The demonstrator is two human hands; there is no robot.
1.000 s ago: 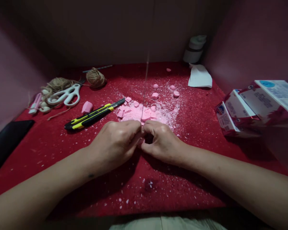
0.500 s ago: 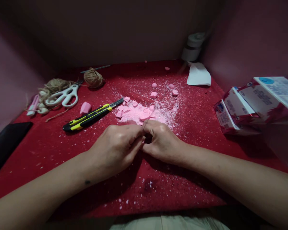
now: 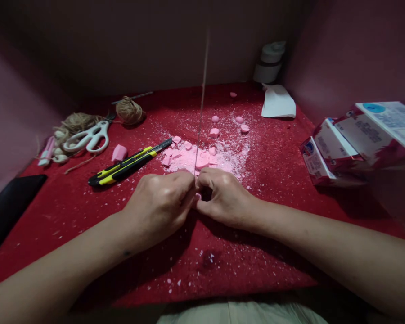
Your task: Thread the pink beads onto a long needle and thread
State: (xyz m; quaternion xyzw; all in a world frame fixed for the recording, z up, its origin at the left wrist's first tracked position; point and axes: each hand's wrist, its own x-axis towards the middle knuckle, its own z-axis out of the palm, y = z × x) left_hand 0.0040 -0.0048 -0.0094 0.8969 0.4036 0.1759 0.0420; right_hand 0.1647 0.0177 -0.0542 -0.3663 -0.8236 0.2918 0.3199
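Between left hand [image 3: 158, 202] and right hand [image 3: 225, 198], both curled, a thin strand [image 3: 201, 108] rises steeply. Which grips it is unclear.

Rough fibrous twine ball [image 3: 130, 111], smooth plastic scissor handles [image 3: 92, 132], smooth cardboard boxes [image 3: 367, 132], matt pink chunk [image 3: 119, 153]

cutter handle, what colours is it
Cutter handle: black and yellow, best seen in the head view.

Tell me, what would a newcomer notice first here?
Probably the bright pink heap at the middle of the red tabletop. Nearer, the left hand and right hand are close together, a thin strand seemingly rising between them. A yellow-and-black cutter lies left of the heap.
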